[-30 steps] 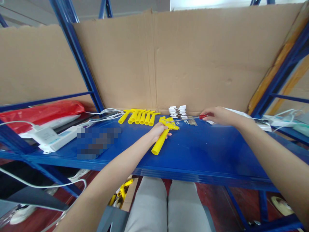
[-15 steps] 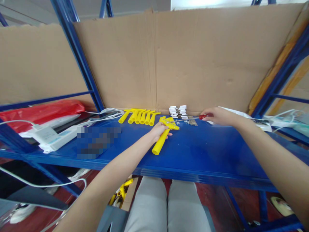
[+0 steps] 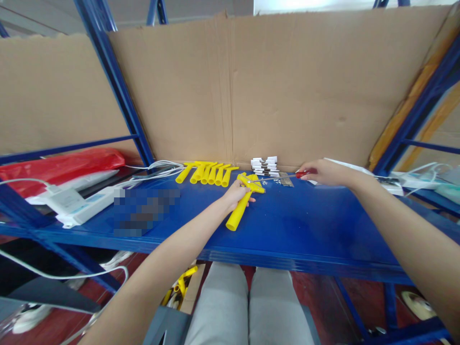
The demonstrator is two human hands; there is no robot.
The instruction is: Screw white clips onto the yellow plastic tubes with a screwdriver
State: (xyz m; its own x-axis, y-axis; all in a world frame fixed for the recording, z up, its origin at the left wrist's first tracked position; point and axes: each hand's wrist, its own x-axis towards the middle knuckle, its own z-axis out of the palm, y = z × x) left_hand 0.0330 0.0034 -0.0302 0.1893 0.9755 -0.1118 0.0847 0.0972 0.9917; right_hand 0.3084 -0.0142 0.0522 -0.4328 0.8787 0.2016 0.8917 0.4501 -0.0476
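My left hand (image 3: 235, 192) is closed around a yellow T-shaped plastic handle (image 3: 237, 214), just above the blue shelf top. The hollow round grip of this handle slants down toward me, its cross-head at the far end. In my right hand (image 3: 322, 171) is a screwdriver (image 3: 302, 175) with a red grip. Its long metal shaft points left, and the tip meets the handle's cross-head. Whether a screw sits under the tip is too small to tell. Beyond the cross-head lie tiny metal pieces (image 3: 276, 181), possibly screws, beside a small brownish flat piece (image 3: 286, 180).
Several similar yellow handles (image 3: 204, 175) line the back left. White-and-dark strips (image 3: 265, 166) are stacked against the cardboard wall (image 3: 305, 86). A white power strip (image 3: 95, 203), cables and red plastic (image 3: 68, 165) occupy the left. Below, a box (image 3: 192, 292) holds more yellow parts.
Both hands keep their places, with the screwdriver still against the yellow handle. The fingers on its red grip have shifted slightly.
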